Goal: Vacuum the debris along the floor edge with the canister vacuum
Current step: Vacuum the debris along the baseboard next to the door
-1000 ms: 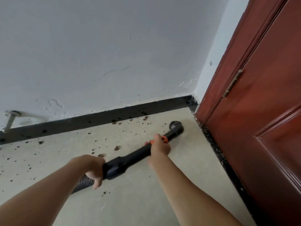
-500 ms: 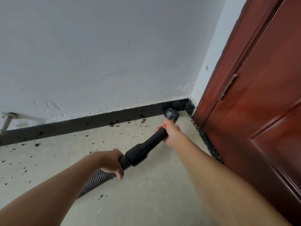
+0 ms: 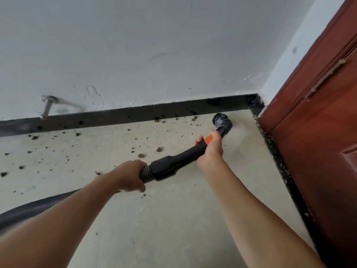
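No brand or writing shows on the black vacuum wand (image 3: 181, 158). The right hand (image 3: 209, 150) has its fingers wrapped round the wand just behind its orange band (image 3: 208, 139); the left hand (image 3: 129, 176) is closed on the ribbed hose (image 3: 147, 174) where it joins. The nozzle (image 3: 222, 120) sits near the floor's (image 3: 173, 219) far corner, beside the black skirting (image 3: 135, 113), with debris (image 3: 158, 149) scattered along that edge to its left.

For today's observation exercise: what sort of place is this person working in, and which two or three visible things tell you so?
Probably an indoor room corner, perhaps unfurnished: a white plastered wall with a black skirting strip, a reddish wooden door with a hinge, and a pale bare floor strewn with debris.
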Demonstrator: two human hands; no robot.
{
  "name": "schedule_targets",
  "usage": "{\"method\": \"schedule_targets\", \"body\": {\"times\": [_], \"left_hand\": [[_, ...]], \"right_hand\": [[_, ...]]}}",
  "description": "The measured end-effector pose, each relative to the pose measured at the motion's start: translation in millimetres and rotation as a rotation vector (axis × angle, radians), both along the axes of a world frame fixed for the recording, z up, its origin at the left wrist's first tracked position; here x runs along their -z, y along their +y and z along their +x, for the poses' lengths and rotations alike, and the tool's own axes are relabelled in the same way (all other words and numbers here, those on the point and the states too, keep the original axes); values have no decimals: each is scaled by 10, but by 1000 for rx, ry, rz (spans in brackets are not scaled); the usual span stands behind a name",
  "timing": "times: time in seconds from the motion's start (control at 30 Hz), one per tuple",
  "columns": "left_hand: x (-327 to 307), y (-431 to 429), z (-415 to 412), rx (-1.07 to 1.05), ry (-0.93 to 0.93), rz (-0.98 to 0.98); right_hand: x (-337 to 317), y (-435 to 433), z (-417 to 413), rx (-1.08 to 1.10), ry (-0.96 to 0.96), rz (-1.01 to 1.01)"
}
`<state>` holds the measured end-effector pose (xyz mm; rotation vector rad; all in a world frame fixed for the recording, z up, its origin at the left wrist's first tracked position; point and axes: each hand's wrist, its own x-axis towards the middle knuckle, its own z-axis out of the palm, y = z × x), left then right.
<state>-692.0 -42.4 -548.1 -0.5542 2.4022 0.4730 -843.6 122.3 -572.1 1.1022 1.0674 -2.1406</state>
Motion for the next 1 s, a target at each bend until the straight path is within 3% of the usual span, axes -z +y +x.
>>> {"method": "schedule_targets", "body": {"times": [0.1,0.27,0.4,0.53,0.63,0.7,0.83,1.0], "left_hand": [[141,64,190,-5,-43,92],[304,-20,-115,80,62,50],[393,-32,-224,257,-173,-21],[390,-117,144,309,-413,-98],[246,-339,394,171,-361,-74],[149,-417,474,78,-231,-54],[73,-276,382,49,-33,-5],[55,-319,350,152,-209,-96]], "right_hand": [[34,-25,172,4,21,10],[29,281,212,176,23,137],[-5,398,541,208,8,193],[31,41,791,74,-7,178],[14,-306,839,-20,-3,102],[-39,-420,834,-34,-3,80],[-150,-234,843,76,-45,112],[-96,-71,1285,172,-122,39]]}}
